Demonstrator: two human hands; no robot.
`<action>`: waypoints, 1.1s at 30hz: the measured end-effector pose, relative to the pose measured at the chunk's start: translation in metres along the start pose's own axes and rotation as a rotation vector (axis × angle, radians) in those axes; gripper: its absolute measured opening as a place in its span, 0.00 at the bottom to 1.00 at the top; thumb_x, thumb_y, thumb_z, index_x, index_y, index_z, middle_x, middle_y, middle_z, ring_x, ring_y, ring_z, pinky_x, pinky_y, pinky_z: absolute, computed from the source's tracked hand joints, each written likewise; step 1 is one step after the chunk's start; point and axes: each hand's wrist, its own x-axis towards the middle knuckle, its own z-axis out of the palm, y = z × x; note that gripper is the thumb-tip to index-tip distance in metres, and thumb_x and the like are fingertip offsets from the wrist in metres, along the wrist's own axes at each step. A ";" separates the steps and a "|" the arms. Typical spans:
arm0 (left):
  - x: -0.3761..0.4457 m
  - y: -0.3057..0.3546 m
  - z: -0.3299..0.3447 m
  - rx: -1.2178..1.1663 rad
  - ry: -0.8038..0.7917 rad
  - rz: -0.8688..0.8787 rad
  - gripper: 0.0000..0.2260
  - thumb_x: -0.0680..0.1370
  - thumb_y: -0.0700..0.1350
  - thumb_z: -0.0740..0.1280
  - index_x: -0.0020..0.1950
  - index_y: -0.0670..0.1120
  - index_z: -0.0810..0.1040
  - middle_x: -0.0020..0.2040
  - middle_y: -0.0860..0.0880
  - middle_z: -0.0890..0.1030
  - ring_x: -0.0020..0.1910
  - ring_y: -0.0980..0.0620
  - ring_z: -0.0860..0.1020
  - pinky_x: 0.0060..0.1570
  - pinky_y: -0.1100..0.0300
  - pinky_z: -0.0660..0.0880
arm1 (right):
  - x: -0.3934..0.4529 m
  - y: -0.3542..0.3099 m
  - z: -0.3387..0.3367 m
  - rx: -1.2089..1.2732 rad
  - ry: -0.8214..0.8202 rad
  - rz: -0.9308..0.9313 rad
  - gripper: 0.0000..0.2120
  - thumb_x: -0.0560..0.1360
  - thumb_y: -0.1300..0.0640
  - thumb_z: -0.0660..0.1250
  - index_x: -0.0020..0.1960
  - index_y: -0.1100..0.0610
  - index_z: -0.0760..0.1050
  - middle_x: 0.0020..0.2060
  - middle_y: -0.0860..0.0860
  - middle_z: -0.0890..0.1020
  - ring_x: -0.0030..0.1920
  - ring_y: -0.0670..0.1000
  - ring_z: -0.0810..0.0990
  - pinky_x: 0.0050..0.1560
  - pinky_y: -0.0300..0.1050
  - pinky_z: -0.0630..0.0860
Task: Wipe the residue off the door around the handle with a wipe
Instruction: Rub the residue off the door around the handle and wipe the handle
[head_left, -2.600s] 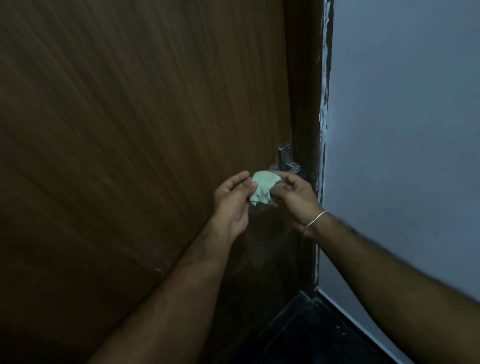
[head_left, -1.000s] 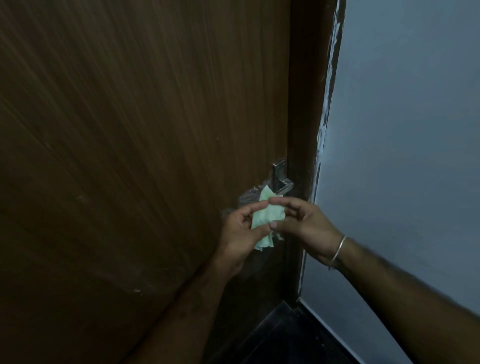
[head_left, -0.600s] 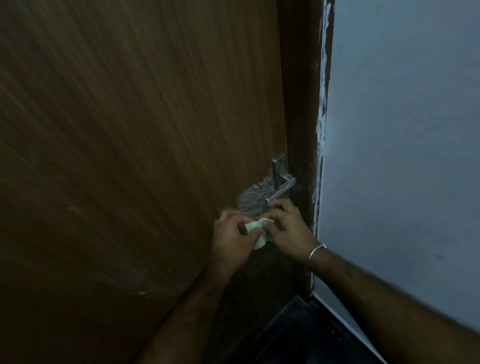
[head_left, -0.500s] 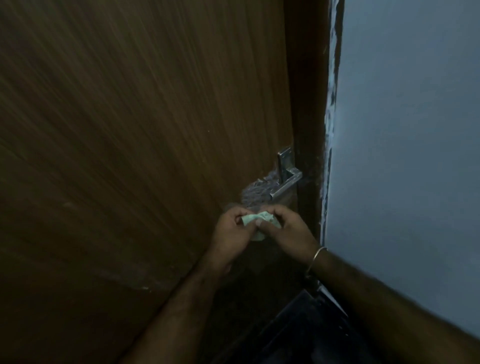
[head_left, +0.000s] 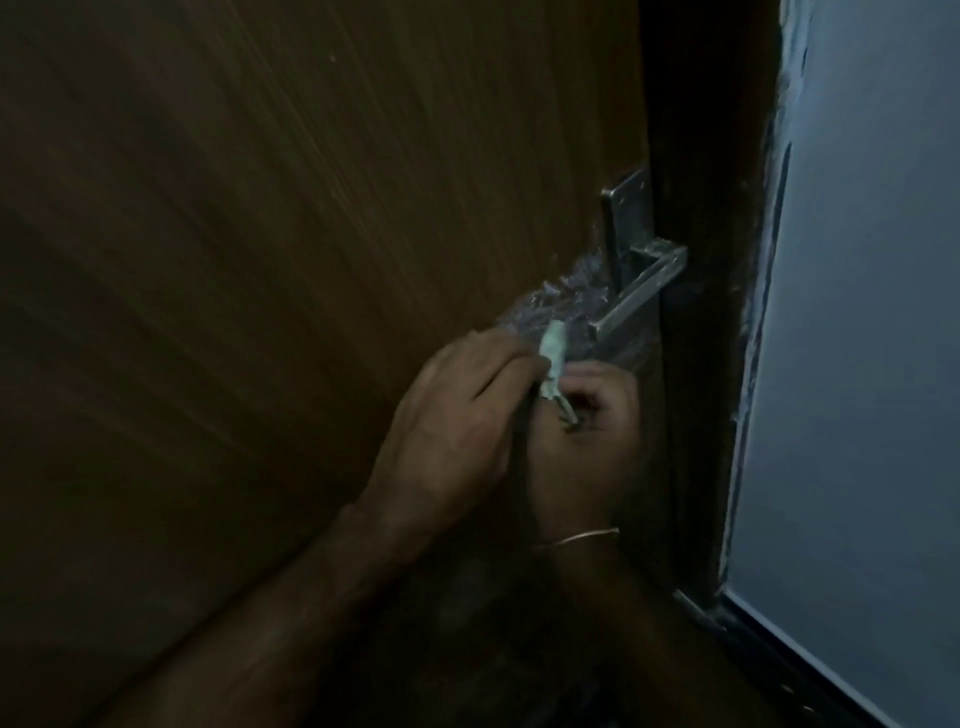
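Both the left hand (head_left: 457, 421) and right hand (head_left: 582, 441) pinch the small wipe (head_left: 553, 353) between them, probably bunching it. The whitish residue (head_left: 561, 301) sits just beyond, left of the handle (head_left: 639, 291), on the door (head_left: 311, 260).

Door (head_left: 260, 260): brown wood-grain, matt, with a whitish smeared residue (head_left: 561, 306) beside the handle. Lever handle (head_left: 636, 291): brushed metal, dull sheen. Wipe (head_left: 553, 348): pale green, soft, crumpled. Wall (head_left: 857, 312): smooth matt paint. Bangle (head_left: 576, 538): thin shiny metal.
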 end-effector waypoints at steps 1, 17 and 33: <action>0.000 -0.003 0.000 0.074 0.024 0.069 0.16 0.78 0.45 0.61 0.64 0.44 0.77 0.64 0.45 0.78 0.68 0.48 0.71 0.73 0.46 0.61 | -0.006 0.006 0.007 0.001 -0.062 -0.132 0.10 0.71 0.65 0.71 0.49 0.53 0.77 0.50 0.51 0.79 0.50 0.42 0.78 0.49 0.30 0.74; 0.027 -0.047 -0.069 0.650 -0.076 0.446 0.18 0.76 0.48 0.60 0.62 0.46 0.80 0.70 0.44 0.74 0.76 0.41 0.61 0.72 0.37 0.51 | -0.053 0.036 0.023 -0.025 -0.081 -0.283 0.09 0.73 0.69 0.70 0.53 0.64 0.81 0.52 0.55 0.80 0.56 0.50 0.78 0.55 0.47 0.78; 0.018 -0.038 -0.048 0.712 0.027 0.392 0.22 0.78 0.49 0.58 0.68 0.41 0.74 0.73 0.41 0.70 0.76 0.41 0.61 0.74 0.35 0.50 | -0.019 0.022 0.040 -0.152 -0.236 -0.347 0.22 0.81 0.60 0.56 0.75 0.58 0.62 0.76 0.52 0.63 0.78 0.47 0.55 0.79 0.51 0.51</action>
